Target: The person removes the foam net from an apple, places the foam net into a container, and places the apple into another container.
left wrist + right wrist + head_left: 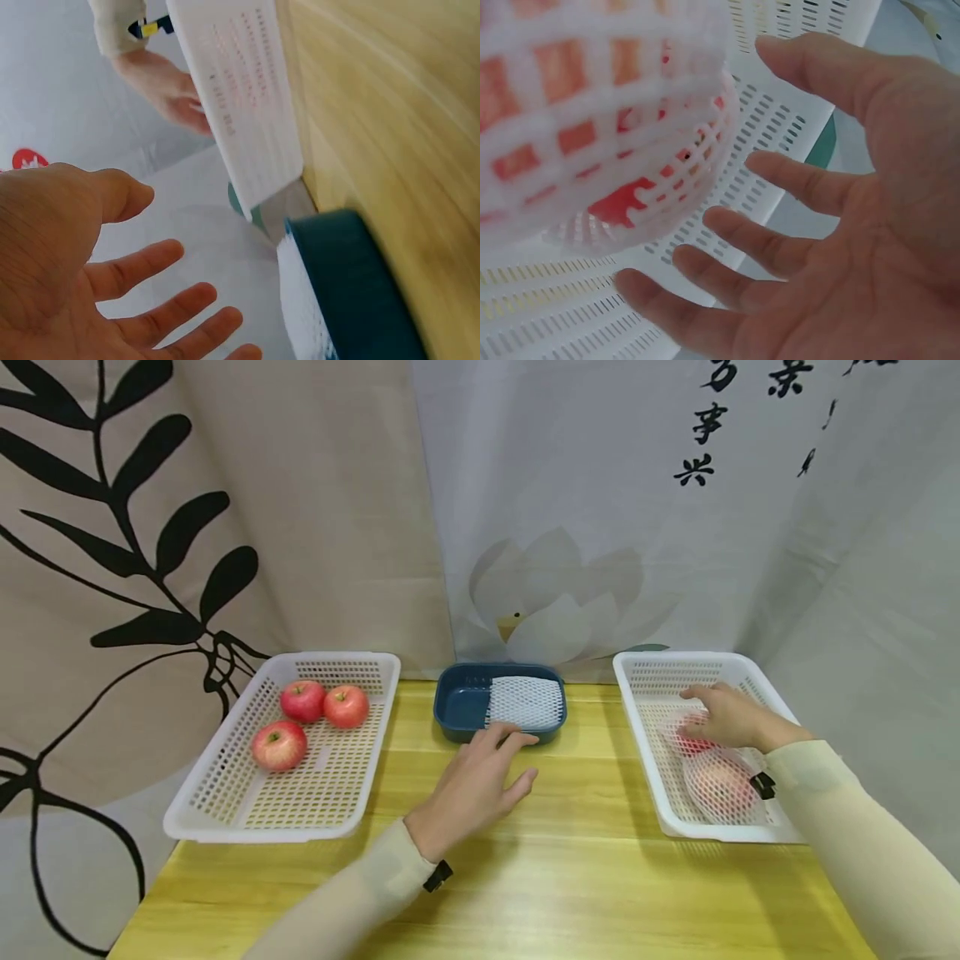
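Left hand [474, 783] and right hand [729, 717] well apart, fingers loose and unclosed

With the dark-blue rectangular tray [461, 695] as the clock's centre in the head view, the left hand lies at six o'clock, fingers stretched toward the near rim and holding nothing. White foam netting [527, 700] fills the tray's three o'clock side.

At three o'clock, the right hand hovers over a white perforated plastic basket [642, 693], fingers spread, grasping nothing. Just beside it is a red apple in white foam net [694, 744]; whether any finger touches it cannot be told. A second net-wrapped apple [720, 785] sits next to that one, toward five o'clock.

At nine o'clock, another white perforated basket [315, 810] contains three bare red apples [279, 746], grouped toward its far side.

Everything stands on a yellow wood-grain worktop [577, 868], before pale printed cloth [585, 468].
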The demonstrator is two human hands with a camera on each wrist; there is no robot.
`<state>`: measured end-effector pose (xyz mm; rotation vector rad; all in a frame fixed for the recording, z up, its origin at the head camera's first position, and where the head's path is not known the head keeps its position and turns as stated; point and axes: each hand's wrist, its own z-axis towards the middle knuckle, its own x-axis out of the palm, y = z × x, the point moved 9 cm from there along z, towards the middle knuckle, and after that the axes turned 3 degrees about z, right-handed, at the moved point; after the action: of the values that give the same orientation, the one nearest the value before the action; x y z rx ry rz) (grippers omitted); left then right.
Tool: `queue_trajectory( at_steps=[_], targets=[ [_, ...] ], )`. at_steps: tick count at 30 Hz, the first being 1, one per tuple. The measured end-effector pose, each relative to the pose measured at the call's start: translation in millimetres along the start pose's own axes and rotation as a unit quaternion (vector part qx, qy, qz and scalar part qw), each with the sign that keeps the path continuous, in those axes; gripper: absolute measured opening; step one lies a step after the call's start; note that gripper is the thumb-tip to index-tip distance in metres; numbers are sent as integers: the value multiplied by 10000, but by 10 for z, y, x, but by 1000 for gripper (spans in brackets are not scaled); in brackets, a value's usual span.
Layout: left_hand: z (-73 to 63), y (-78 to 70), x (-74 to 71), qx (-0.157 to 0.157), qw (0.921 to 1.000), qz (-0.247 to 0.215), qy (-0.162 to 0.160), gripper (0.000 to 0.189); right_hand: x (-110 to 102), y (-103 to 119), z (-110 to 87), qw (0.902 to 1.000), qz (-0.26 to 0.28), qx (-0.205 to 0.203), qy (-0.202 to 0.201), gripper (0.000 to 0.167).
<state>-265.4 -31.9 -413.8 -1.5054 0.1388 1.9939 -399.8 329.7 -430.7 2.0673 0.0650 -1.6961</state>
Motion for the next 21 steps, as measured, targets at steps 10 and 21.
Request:
queue_trajectory(
  at_steps=[10,21],
  targets=[
    [142,-382,308,299,9993,-4,237,48,128,-122,88,9962,-178,613,585,99],
    [265,-700,652,435,9980,40,450,58,236,-237,96,9870,5,1161,1115,98]
  ],
)
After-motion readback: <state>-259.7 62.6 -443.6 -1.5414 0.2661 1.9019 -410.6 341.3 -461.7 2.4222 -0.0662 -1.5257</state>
